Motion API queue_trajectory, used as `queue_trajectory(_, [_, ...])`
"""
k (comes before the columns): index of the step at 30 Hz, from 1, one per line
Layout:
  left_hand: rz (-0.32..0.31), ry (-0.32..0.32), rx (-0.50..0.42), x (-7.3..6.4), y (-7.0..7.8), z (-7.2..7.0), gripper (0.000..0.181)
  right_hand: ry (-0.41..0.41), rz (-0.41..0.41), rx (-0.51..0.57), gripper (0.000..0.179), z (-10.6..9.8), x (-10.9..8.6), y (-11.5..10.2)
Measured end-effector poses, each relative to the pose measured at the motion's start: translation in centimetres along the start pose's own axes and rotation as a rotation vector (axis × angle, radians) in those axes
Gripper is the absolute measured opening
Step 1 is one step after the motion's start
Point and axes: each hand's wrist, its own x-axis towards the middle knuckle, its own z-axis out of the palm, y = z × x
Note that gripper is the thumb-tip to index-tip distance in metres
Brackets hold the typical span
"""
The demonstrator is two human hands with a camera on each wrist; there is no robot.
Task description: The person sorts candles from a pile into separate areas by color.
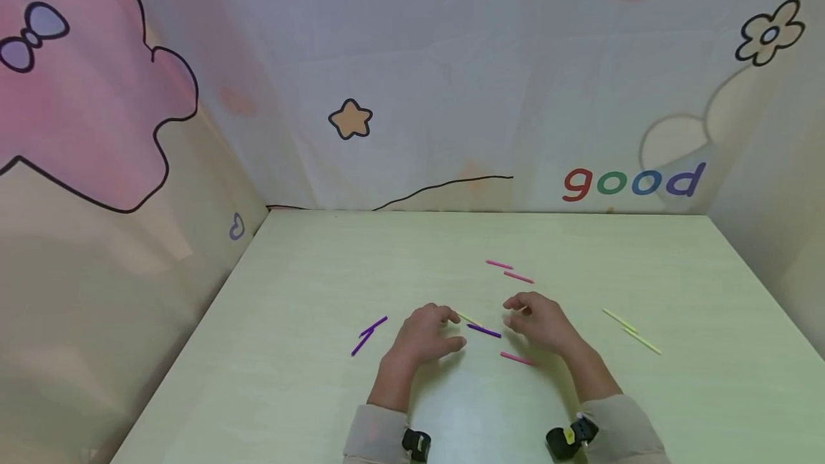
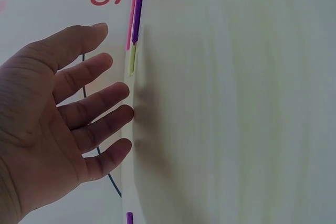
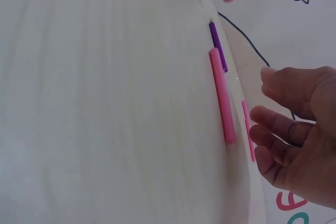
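Note:
Between my hands, a short yellow stick (image 1: 469, 319) and a purple stick (image 1: 484, 331) lie close together on the table. My left hand (image 1: 428, 335) is just left of them, its fingers spread and relaxed with nothing held, as the left wrist view shows too. On the other side, my right hand (image 1: 538, 321) hovers with loosely bent fingers and holds nothing. Below it lies a single pink stick (image 1: 516, 359), seen large in the right wrist view as a pink stick (image 3: 222, 97) in front of the purple one.
Two pink sticks (image 1: 518, 277) lie farther back, beyond the right hand. Two purple sticks (image 1: 364, 341) touch at the left, and two yellow-green sticks (image 1: 642, 341) lie end to end at the right. A printed cloth (image 1: 412, 77) stands behind the pale table (image 1: 290, 392).

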Motion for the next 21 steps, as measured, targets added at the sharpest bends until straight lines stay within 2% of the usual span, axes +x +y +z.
queue_trajectory(9, [0.049,-0.032,0.035,1.2,0.5,0.8,0.023,-0.035,-0.034,0.015,0.022,0.1,-0.2,-1.0])
queue_trajectory(13, [0.018,-0.048,0.047,1.7,0.7,1.1,0.017,-0.040,-0.079,0.007,0.021,0.4,0.0,-0.7])
queue_trajectory(16, [-0.002,-0.056,0.059,2.1,0.8,1.3,0.013,-0.039,-0.080,0.001,0.020,0.6,0.1,-0.6])
queue_trajectory(21, [0.029,-0.047,0.097,2.6,1.1,1.2,0.011,-0.032,-0.062,-0.006,0.019,0.6,0.3,-0.6])
